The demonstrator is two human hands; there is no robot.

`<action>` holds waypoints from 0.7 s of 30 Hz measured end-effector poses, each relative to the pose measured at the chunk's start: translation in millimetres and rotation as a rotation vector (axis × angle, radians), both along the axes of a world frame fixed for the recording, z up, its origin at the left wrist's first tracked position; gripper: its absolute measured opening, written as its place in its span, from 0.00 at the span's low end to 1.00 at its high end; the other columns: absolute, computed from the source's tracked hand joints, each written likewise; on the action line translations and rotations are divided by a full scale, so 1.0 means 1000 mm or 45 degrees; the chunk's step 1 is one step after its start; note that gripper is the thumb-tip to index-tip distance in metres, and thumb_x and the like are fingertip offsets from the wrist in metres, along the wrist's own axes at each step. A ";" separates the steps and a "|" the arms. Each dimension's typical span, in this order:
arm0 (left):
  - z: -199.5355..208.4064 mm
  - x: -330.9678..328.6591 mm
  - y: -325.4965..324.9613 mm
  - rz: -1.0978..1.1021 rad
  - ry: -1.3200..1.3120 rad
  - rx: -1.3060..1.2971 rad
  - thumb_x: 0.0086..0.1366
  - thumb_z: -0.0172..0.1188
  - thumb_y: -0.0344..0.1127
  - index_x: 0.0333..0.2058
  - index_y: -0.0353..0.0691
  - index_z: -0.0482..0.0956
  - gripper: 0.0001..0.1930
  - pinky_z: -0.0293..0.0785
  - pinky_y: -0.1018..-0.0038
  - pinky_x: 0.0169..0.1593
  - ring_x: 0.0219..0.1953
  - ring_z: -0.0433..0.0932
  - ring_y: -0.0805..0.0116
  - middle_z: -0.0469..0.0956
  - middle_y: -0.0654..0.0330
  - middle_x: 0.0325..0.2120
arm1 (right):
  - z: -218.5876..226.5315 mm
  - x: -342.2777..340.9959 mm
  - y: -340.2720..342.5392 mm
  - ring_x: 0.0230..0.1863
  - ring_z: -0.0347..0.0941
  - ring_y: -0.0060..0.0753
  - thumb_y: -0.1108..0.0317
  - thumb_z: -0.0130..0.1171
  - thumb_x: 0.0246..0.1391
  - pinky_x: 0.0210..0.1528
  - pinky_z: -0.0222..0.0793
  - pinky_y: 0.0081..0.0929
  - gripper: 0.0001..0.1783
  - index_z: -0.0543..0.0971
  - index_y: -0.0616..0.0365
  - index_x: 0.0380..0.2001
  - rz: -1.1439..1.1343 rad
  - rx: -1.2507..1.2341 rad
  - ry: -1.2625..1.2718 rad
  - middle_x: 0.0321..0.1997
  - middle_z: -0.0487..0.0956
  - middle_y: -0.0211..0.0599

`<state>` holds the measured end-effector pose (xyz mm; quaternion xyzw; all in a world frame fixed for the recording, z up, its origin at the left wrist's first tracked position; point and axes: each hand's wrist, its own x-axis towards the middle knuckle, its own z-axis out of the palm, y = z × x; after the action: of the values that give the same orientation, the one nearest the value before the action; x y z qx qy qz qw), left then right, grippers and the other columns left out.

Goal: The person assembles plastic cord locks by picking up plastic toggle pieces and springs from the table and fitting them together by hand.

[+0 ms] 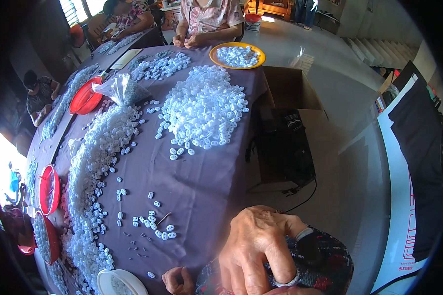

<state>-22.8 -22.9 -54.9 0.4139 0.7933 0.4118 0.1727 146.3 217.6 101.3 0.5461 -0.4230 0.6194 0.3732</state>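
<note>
Large and close at the lower right is my right hand [258,248], its bent fingers pointing down in front of a dark patterned sleeve [327,263]. Its fingertips run out at the lower edge, so whatever it grips is hidden. My left hand [177,281] is curled at the bottom edge by the table; nothing in it can be made out. Several small white oval pieces with two holes [152,225] lie on the dark tablecloth [202,191] ahead of it. Beside them are a thin metal pin-like tool [164,218] and tiny dark grey bits [140,254].
A big heap of white pieces [202,108] covers the far table; a long pile [93,147] runs along the left. Red baskets [87,95], a white tub [103,278] and a yellow plate [214,58] stand around. Right of the table are a cardboard box [300,81] and a dark stool-like object [285,152]. People sit across.
</note>
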 end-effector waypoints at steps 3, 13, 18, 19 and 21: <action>0.011 0.003 0.005 -0.076 0.087 0.113 0.54 0.66 0.29 0.31 0.39 0.80 0.06 0.72 0.64 0.42 0.34 0.76 0.55 0.79 0.55 0.29 | 0.001 0.000 0.000 0.24 0.70 0.48 0.54 0.47 0.58 0.24 0.61 0.38 0.25 0.69 0.62 0.15 -0.003 0.011 0.010 0.30 0.74 0.58; 0.016 0.013 0.010 -0.017 0.198 0.184 0.55 0.65 0.28 0.31 0.35 0.80 0.05 0.70 0.67 0.38 0.31 0.74 0.60 0.75 0.53 0.27 | 0.003 -0.005 -0.002 0.25 0.70 0.48 0.53 0.47 0.58 0.24 0.62 0.38 0.25 0.70 0.62 0.15 0.018 0.012 0.061 0.30 0.74 0.57; 0.005 0.010 0.005 0.004 0.091 0.173 0.55 0.65 0.27 0.31 0.35 0.80 0.05 0.70 0.67 0.38 0.31 0.73 0.61 0.75 0.53 0.27 | 0.003 -0.007 -0.002 0.25 0.70 0.48 0.52 0.47 0.58 0.24 0.62 0.39 0.26 0.70 0.62 0.15 0.022 0.005 0.085 0.30 0.74 0.57; 0.005 0.010 0.006 -0.002 0.140 0.198 0.55 0.65 0.27 0.31 0.35 0.80 0.05 0.70 0.67 0.37 0.30 0.73 0.61 0.75 0.54 0.27 | 0.003 -0.008 -0.002 0.25 0.70 0.48 0.52 0.47 0.59 0.24 0.62 0.39 0.26 0.70 0.62 0.15 0.023 0.004 0.090 0.30 0.74 0.57; 0.005 0.010 0.006 -0.007 0.190 0.222 0.55 0.65 0.27 0.31 0.35 0.80 0.05 0.70 0.67 0.36 0.29 0.72 0.61 0.75 0.54 0.26 | 0.002 -0.008 -0.002 0.25 0.70 0.48 0.52 0.47 0.59 0.24 0.62 0.39 0.26 0.70 0.62 0.15 0.026 0.002 0.100 0.30 0.74 0.57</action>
<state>-12.3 -16.4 -50.3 0.4591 0.7639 0.4469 0.0775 138.3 215.4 103.7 0.5745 -0.4030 0.6009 0.3828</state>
